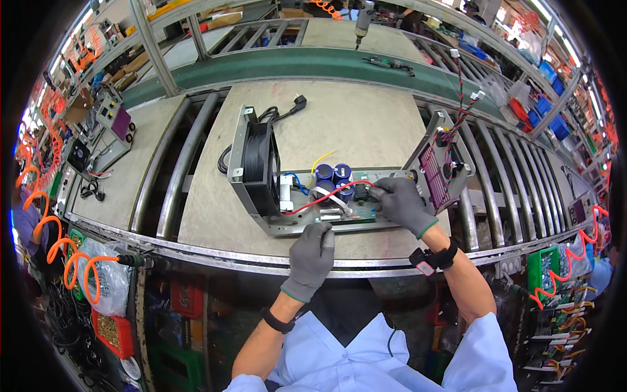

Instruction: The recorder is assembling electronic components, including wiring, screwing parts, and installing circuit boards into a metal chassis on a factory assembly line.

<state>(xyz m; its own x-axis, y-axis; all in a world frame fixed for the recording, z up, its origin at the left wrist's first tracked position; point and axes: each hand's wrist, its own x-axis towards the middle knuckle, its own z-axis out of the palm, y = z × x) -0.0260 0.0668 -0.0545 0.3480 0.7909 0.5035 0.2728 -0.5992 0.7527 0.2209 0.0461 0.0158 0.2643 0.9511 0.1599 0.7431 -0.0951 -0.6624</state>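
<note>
An open metal chassis (297, 228) lies across a board, with a black fan (259, 171) upright at its left end and a purple-grilled panel (432, 171) at its right. Between them a circuit board carries several blue capacitors (324, 172). My gloved right hand (405, 206) reaches over the board, its fingertips pinched on the end of a red wire (324, 204) that runs from the fan side. Close to the chassis' front edge, my gloved left hand (310, 258) is closed with curled fingers; whatever it may hold is hidden. A white ribbon-like lead (334, 198) crosses below the capacitors.
A black power plug (300, 103) and its cord lie behind the fan. Metal rollers (177, 170) flank the board (313, 124). Overhead hangs an electric screwdriver (363, 29). Another unit (111, 130) stands at left. Orange coiled air hoses (64, 261) and a red screw bin (112, 333) are at lower left.
</note>
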